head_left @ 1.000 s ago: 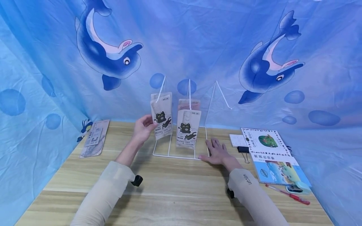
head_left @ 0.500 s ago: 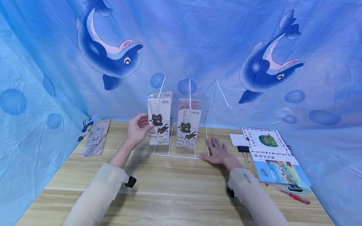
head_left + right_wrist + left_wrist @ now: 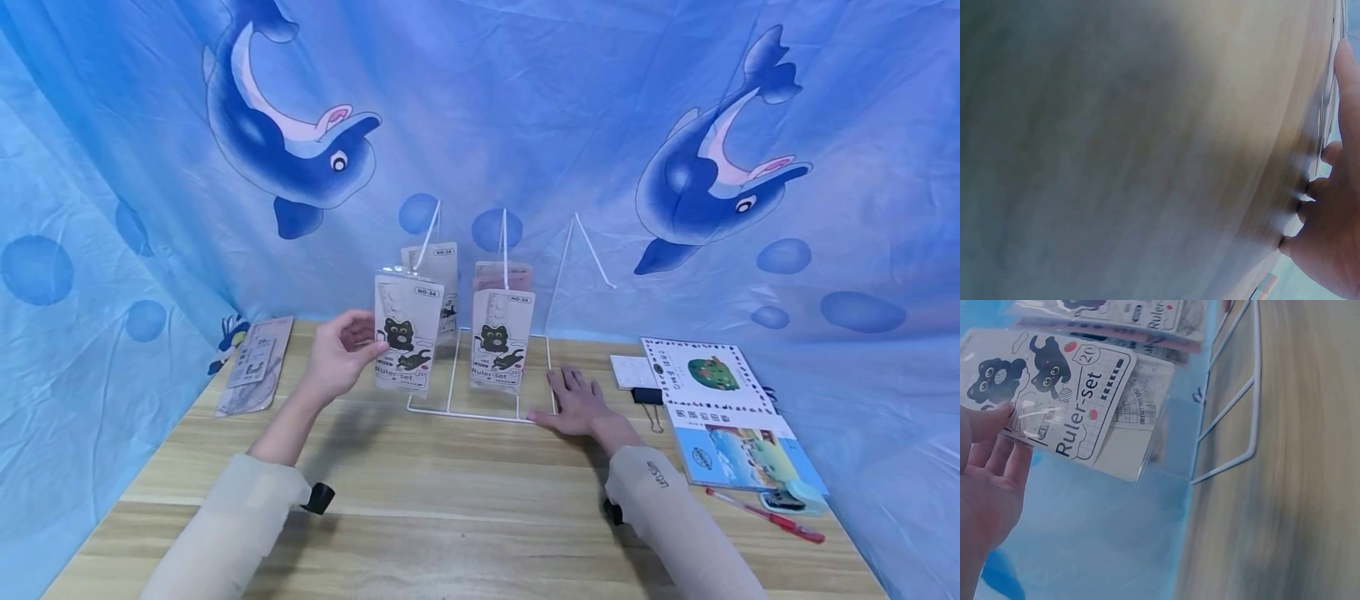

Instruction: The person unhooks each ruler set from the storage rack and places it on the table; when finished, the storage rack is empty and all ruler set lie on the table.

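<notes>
My left hand [image 3: 339, 354] pinches the left edge of a flat ruler set packet [image 3: 405, 329] printed with black cats. The packet's top is by the tip of the left hook of a white wire rack [image 3: 465, 414]; whether it is free of the hook I cannot tell. Behind it another packet [image 3: 446, 260] hangs on that hook. In the left wrist view, my thumb lies on the front of the ruler set packet [image 3: 1054, 394], fingers behind. My right hand [image 3: 576, 404] rests with spread fingers at the rack's right front corner; the right wrist view shows my right hand [image 3: 1329, 225] against the tabletop.
More ruler set packets [image 3: 501, 337] hang on the middle hook. The right hook [image 3: 592, 250] is bare. A packet [image 3: 255, 367] lies at the left. At the right are a notepad [image 3: 628, 372], binder clip [image 3: 647, 397], booklets [image 3: 738, 417], stapler [image 3: 795, 498] and red pen [image 3: 783, 523].
My left hand has drawn the front ruler set packet forward and to the left, apart from the one behind it on the left hook. My right hand has stayed at the rack's corner.
</notes>
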Demonstrator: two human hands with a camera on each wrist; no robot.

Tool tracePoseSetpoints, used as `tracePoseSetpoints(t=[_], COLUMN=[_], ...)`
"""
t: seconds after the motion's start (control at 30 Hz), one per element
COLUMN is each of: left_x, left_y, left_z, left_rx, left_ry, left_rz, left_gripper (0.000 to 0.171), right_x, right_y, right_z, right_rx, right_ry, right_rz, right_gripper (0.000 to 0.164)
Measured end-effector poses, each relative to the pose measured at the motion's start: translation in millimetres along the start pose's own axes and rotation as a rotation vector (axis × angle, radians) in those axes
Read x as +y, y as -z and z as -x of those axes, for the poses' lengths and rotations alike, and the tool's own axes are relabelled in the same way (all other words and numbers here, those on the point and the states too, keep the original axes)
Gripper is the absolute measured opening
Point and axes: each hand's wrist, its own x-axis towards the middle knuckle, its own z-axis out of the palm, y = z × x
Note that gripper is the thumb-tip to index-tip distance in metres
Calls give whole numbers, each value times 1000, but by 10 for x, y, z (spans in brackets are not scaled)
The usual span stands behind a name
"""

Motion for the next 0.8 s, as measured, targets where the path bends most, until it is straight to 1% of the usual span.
tracePoseSetpoints(t=[0.2,0.3,0.37,0.5,0.63,0.7,0.8], left_x=[132,126,89,-68,-278,-384,-542], left_y=[142,225,297,500,724,820,913], left_z=[54,61,60,63,58,63,78], left_rx=[14,40,59,114,170,183,186], left_ry=[-48,-38,-12,69,198,277,384], left_rz=[-31,-28,-6,33,66,16,-124], left_gripper=[36,34,34,42,56,62,65], right_x=[10,6,8,13,10,7,8], right_y=[-1,-2,2,10,15,21,25], right_z=[1,-1,-1,-7,-4,0,6], right_rx=[8,9,7,4,-4,-7,-11], right_ry=[9,12,12,13,9,6,1], right_rz=[0,0,0,8,13,14,11], right_gripper=[104,104,104,105,104,104,103])
